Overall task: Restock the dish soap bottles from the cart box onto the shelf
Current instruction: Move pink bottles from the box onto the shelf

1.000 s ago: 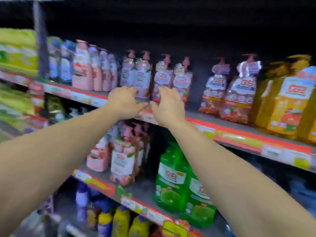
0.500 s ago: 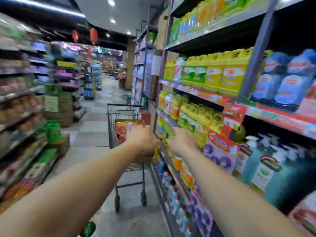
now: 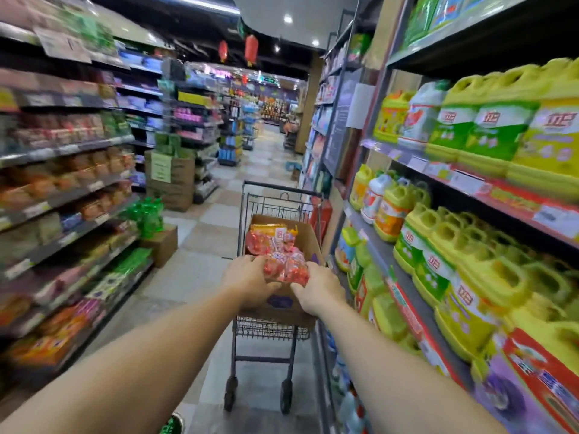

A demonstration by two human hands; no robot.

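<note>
Head cam, only view I've got. Both arms out toward the cart (image 3: 266, 333) in the aisle; the cardboard box (image 3: 308, 242) sits in its basket, w/ red-wrapped dish soap bottles (image 3: 269, 242) lying inside. My left hand (image 3: 249, 281) and right hand (image 3: 319, 291) are on either side of the nearest red pack (image 3: 286, 267), right at the box's near edge. Fingers of both curl onto it, so I'm calling it gripped from both sides, tho motion blur hides the fingertips.

Handling, my guess: liquid-filled, so fairly heavy for its size; the wrap looks glossy, prob slippery, and it'll give a bit under pressure. Best hold is low on the body w/ both palms, or one hand under the base, not by the pump top, which could snap or twist.

Vs half a sec ago: hands were short of the box, holding nothing, and the cart sat further off; now they're on the pack. A sec ago I was facing the shelf w/ the pink pump bottles, hands at its edge. The shelf (image 3: 407, 277) now runs along my right, stacked w/ yellow jugs (image 3: 488, 270).
</note>
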